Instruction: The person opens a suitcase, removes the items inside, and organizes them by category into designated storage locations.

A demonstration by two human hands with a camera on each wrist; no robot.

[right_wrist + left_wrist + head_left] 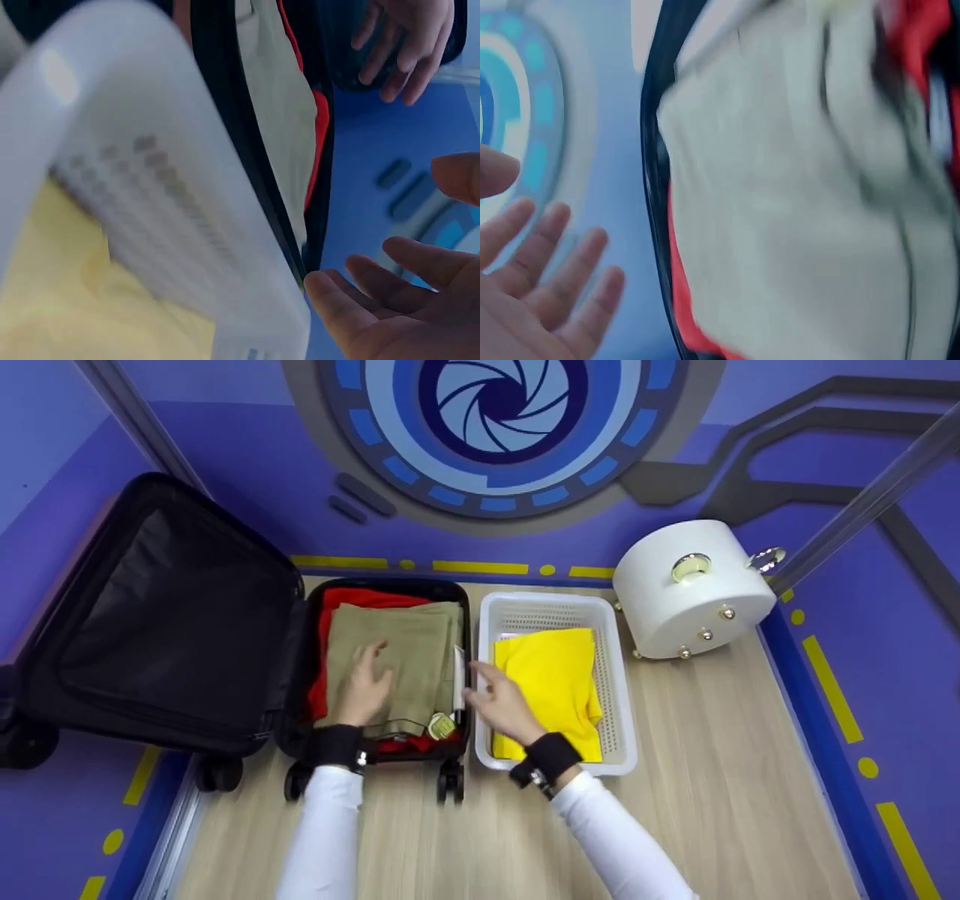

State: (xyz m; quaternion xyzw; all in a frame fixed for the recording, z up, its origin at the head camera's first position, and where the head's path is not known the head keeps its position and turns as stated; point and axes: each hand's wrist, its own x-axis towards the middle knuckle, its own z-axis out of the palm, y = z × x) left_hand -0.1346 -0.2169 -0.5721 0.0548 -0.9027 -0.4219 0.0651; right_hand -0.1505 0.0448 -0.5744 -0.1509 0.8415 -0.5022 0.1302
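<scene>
In the head view, a black suitcase (pixel 466 615) lies open, with folded khaki cloth (pixel 409 634) on top of red cloth (pixel 318 690) inside it. My left hand (pixel 365 688) is over the khaki cloth, holding nothing, fingers spread and loosely bent. A white perforated basket (pixel 619 697) beside the suitcase contains folded yellow cloth (pixel 551 667). Over the basket's left rim, near the suitcase edge, is my right hand (pixel 504 706), fingers extended and nothing in them. Both wrist views show relaxed, separated fingers; the left wrist view is blurred.
The suitcase's lid (pixel 180 637) leans back at the left. A white drum-shaped case (pixel 690 592) with metal studs lies at the back right. A small tag (pixel 441 726) sits at the khaki cloth's front corner. Patterned blue walls enclose the wooden surface (pixel 720 780).
</scene>
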